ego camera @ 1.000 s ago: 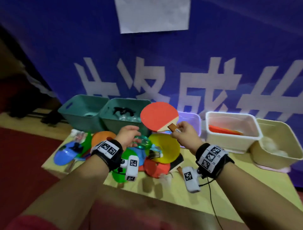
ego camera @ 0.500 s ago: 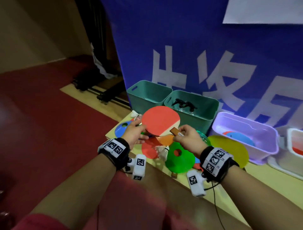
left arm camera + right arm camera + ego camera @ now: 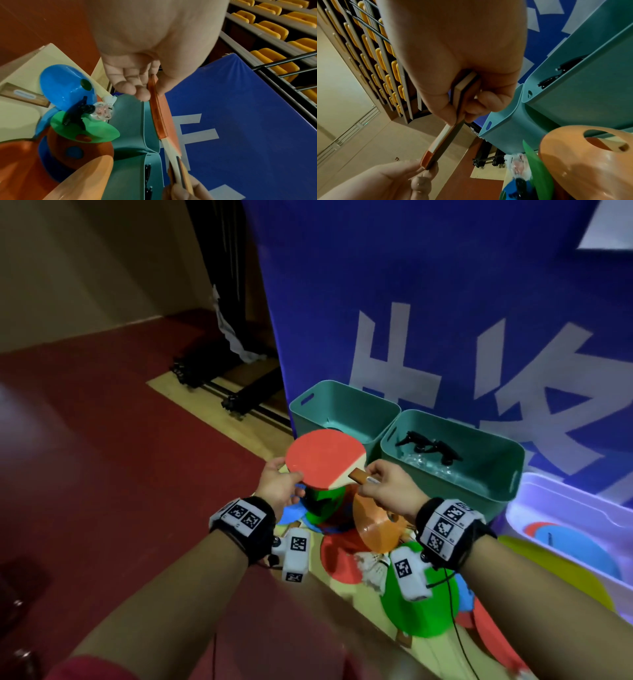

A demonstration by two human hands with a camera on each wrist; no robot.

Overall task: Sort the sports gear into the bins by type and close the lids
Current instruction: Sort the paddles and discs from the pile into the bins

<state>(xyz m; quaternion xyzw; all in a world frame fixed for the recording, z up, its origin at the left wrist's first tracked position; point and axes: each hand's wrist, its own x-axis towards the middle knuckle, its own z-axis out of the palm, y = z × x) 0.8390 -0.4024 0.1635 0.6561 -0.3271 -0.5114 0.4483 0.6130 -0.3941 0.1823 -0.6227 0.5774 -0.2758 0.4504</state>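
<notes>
Nearest on the bench [image 3: 346, 604] lie a green disc [image 3: 416, 611], a shuttlecock [image 3: 373, 565] and an orange disc [image 3: 375, 523]. Above them both hands hold a red table-tennis paddle [image 3: 323, 458]: the left hand [image 3: 279, 486] pinches the blade's left edge between thumb and fingers, and the right hand [image 3: 387, 489] is curled round the handle. Farther back stand two teal bins [image 3: 346, 402], lids off; the right one holds dark goggles [image 3: 428, 446].

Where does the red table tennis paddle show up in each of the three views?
Head: red table tennis paddle at centre, held between both hands before the teal bins.
Left wrist: edge-on, running down from the fingertips at centre.
Right wrist: edge-on, at centre, handle uppermost.
Shared landmark: the left teal bin.
</notes>
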